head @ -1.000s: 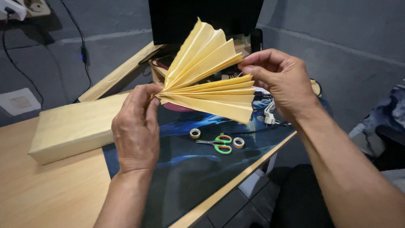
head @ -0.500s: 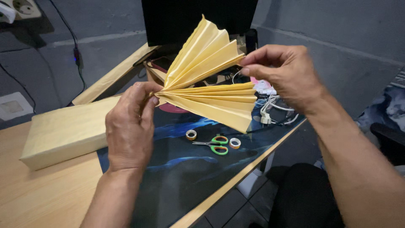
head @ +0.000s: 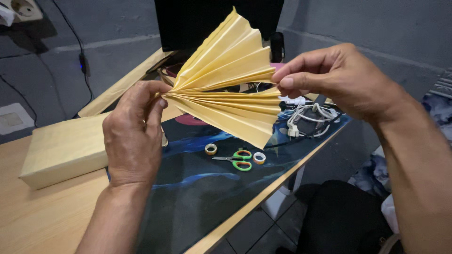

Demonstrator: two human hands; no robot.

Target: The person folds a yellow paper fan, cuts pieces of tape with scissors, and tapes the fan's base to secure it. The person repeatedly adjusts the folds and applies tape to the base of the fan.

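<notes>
Pleated yellow paper fan (head: pixel 226 89) between hands, left hand (head: pixel 134 136) pinching base, right hand (head: pixel 334 80) gripping edge

Pleated pale-yellow paper fan (head: pixel 226 94): matt, thin sheet, sharp creases, slightly fibrous look along the folds. Held between the bare left hand (head: pixel 134 136) and right hand (head: pixel 334 80).

Yellow paper-wrapped rectangular block (head: pixel 63 150): same matt paper finish, smooth faces.

Light wooden desk top (head: pixel 42 221): smooth laminate look, faint grain, low sheen.

Dark blue-patterned desk mat (head: pixel 202 193): smooth, soft sheen, cloth or rubber not distinguishable.

Green-handled scissors (head: pixel 235 160): handles glossy plastic, blades bare metal.

Two small tape rolls (head: pixel 211 149): glossy film on a pale core.

White coiled cable (head: pixel 301 120): smooth plastic sheath.

Grey wall (head: pixel 367 23): rough, matt, plaster-like.
</notes>
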